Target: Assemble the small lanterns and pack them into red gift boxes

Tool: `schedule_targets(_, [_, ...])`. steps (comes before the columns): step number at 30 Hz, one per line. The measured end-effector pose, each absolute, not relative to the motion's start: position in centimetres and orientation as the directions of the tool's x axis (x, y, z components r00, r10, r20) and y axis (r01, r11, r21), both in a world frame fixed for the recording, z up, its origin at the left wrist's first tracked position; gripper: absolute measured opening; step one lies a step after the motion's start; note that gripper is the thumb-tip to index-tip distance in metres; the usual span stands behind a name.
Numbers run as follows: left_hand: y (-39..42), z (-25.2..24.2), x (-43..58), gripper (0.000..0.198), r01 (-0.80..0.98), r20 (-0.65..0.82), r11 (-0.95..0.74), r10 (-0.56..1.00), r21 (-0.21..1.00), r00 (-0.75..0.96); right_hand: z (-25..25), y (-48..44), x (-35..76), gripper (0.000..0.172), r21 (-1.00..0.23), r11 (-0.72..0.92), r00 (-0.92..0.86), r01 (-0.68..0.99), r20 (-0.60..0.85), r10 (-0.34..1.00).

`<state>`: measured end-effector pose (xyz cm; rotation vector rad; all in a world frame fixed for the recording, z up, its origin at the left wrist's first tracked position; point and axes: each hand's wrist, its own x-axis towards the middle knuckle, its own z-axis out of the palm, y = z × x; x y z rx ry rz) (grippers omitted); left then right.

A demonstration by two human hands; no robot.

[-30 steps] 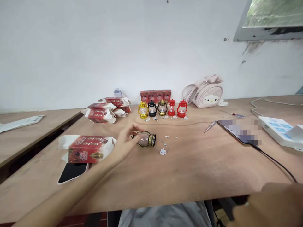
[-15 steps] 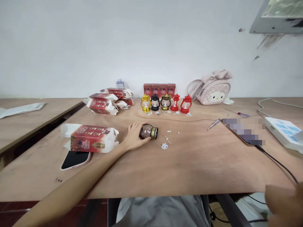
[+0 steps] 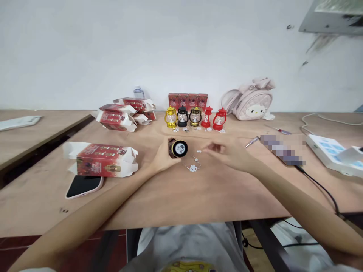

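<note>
In the middle of the table my left hand [image 3: 163, 158] is wrapped round a small dark bronze lantern [image 3: 180, 149]. The lantern's round black base faces me, with a silvery patch in its centre. My right hand [image 3: 227, 154] hovers low to the right, fingers bent and pinched, somewhat blurred; what lies between the fingertips is too small to make out. Just left of those fingertips is a small white piece [image 3: 199, 151]. Below the lantern lie a thin bent wire [image 3: 196, 160] and a flat white cut-out piece [image 3: 193, 168].
Upright lanterns in gold [image 3: 171, 118], black, bronze and red [image 3: 219, 119] stand before red boxes [image 3: 193, 101]. Opened cartons [image 3: 116, 118] lie left; another carton [image 3: 103, 160] overlaps a phone [image 3: 85, 186]. To the right are a pink bag [image 3: 255, 105], screwdrivers [image 3: 252, 142] and a power strip [image 3: 329, 151].
My right hand has come up from the lower right corner to the small pieces beside the lantern. My left hand has turned the lantern so its base faces me.
</note>
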<state>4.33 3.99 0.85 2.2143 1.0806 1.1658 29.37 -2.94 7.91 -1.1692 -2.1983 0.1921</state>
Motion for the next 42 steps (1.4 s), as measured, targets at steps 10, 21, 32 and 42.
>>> schedule_targets(10, [4.0,1.2,4.6,0.058,0.290,0.571,-0.670,0.738,0.684,0.359,2.1,0.6,27.1,0.021,-0.070,0.628,-0.593,0.775,0.263,0.761])
schedule_targets(21, [3.5,1.3,4.4,0.050,0.352,0.632,-0.761,0.649,0.545,0.423,2.2,0.0,26.9,0.018,-0.105,0.602,-0.576,0.791,0.205,0.792])
schedule_targets(32, [2.9,1.6,4.4,0.051,0.395,0.598,-0.808,0.589,0.437,0.543,2.6,-0.6,26.2,0.022,0.271,0.527,-0.570,0.805,0.110,0.814])
schedule_targets(42, [2.9,1.6,4.4,0.054,0.429,0.571,-0.817,0.576,0.386,0.584,2.8,-0.5,26.2,0.022,0.234,0.514,-0.545,0.825,0.092,0.833])
